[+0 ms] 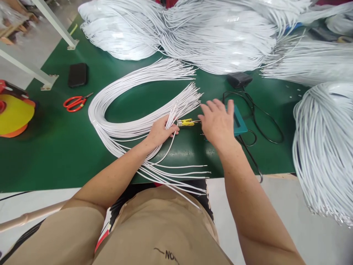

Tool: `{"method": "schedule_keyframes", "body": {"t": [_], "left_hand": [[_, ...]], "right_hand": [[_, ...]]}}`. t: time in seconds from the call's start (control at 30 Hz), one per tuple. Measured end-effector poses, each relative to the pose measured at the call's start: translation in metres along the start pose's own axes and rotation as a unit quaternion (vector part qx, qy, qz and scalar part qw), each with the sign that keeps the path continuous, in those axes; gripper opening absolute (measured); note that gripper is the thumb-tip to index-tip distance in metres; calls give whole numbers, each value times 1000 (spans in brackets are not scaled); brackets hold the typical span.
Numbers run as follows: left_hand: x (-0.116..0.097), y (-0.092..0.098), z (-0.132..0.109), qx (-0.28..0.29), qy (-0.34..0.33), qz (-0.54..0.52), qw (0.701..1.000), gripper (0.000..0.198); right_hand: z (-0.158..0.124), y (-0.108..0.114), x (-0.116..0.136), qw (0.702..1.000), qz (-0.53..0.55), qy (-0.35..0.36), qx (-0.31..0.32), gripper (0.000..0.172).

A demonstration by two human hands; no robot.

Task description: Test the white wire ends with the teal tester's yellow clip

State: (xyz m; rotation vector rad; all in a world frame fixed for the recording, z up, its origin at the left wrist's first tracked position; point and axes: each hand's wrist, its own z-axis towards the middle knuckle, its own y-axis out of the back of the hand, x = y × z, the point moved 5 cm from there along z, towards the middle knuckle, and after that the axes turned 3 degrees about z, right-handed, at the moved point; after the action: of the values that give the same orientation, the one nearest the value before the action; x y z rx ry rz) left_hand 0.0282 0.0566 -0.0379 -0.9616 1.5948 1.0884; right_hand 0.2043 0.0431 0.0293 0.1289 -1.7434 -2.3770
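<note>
A curved bundle of thin white cables (pixel 121 92) lies on the green table (pixel 55 147), its cut ends fanned out toward the middle. My left hand (pixel 160 131) is closed around a few of these cables near their ends. A small yellow clip-like tool (pixel 186 122) lies just right of that hand. My right hand (pixel 217 123) hovers with fingers spread over a teal device (pixel 239 123), its fingertips close to the yellow tool. More loose cable ends (pixel 179 175) trail over the table's near edge toward my lap.
Big heaps of white cable (pixel 209 33) fill the back of the table, with another coil (pixel 325 154) at the right. Red scissors (pixel 75 103) and a black case (pixel 78 74) lie at the left. A black cord (pixel 261 121) loops beside the teal device. A yellow-orange reel (pixel 13 116) sits at the far left.
</note>
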Motion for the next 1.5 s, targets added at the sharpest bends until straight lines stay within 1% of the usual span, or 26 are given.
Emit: {"method": "schedule_keyframes", "body": {"t": [0.03,0.1,0.2,0.3,0.37,0.4,0.47,0.5,0.53,0.57,0.63,0.77,0.87,0.93,0.97,1.0,1.03,1.07,1.1,1.13,1.17,1.27,1.33,1.4,1.43,1.5], "left_hand": [[1,0,1,5,4,-13,1000,36],[3,1,1,11,9,-34,999,36],[3,3,0,10,15,-56,998,36],[2,8,-4,4,18,-66,998,40],[1,13,-7,-4,12,-80,997,47],[1,15,-9,-7,7,-90,996,50],[1,19,-11,-2,1,-112,994,48],[1,20,-12,10,8,-125,992,45],[1,20,-14,24,18,-138,990,42],[0,19,-15,37,31,-150,988,39],[-2,18,-18,46,53,-163,984,37],[-6,21,-25,-12,73,-156,985,36],[-9,22,-27,-28,52,-138,989,35],[-10,24,-27,-39,33,-121,991,37],[-10,24,-27,-41,25,-115,992,38],[-10,25,-27,-40,18,-111,993,38],[-10,24,-28,-32,13,-107,994,37],[-11,23,-28,-20,8,-103,994,36],[-11,22,-29,-5,5,-96,995,35],[-12,20,-31,11,3,-87,996,34],[-13,19,-32,28,3,-75,997,33],[-17,13,-38,70,10,-40,997,30],[-21,9,-41,85,-2,-49,995,28],[-25,7,-42,85,-28,-82,993,28],[-26,7,-41,80,-41,-98,991,28],[-26,7,-40,68,-50,-113,990,31]], "right_hand": [[-3,-1,-6,999,-13,-37,-19,40],[-6,-6,-13,996,-29,-77,-20,45],[-6,-11,-16,996,-26,-80,-5,46],[-6,-1,-5,997,2,-68,-35,44],[-11,8,17,997,51,-27,-42,37],[-15,11,34,996,87,18,-26,32],[-26,13,76,976,154,151,35,30],[-34,14,96,960,163,220,59,31],[-41,14,112,950,157,261,69,30],[-47,13,125,944,142,288,79,26],[-56,10,140,942,115,297,103,23],[-73,10,147,947,140,244,152,23],[-84,12,149,936,199,189,222,22],[-84,11,145,925,236,137,264,20],[-81,10,138,924,254,97,269,20],[-75,10,127,926,273,47,257,25],[-67,10,112,929,292,-20,228,29],[-59,13,96,928,320,-78,177,31],[-51,17,79,918,357,-126,115,31],[-44,21,63,900,399,-169,54,27],[-39,23,49,871,450,-197,15,26],[-27,21,28,772,594,-226,-10,32],[-25,19,29,726,649,-229,-5,36],[-26,15,39,706,673,-219,12,35],[-26,13,45,706,677,-209,23,34],[-27,10,56,720,666,-191,39,33]]}}
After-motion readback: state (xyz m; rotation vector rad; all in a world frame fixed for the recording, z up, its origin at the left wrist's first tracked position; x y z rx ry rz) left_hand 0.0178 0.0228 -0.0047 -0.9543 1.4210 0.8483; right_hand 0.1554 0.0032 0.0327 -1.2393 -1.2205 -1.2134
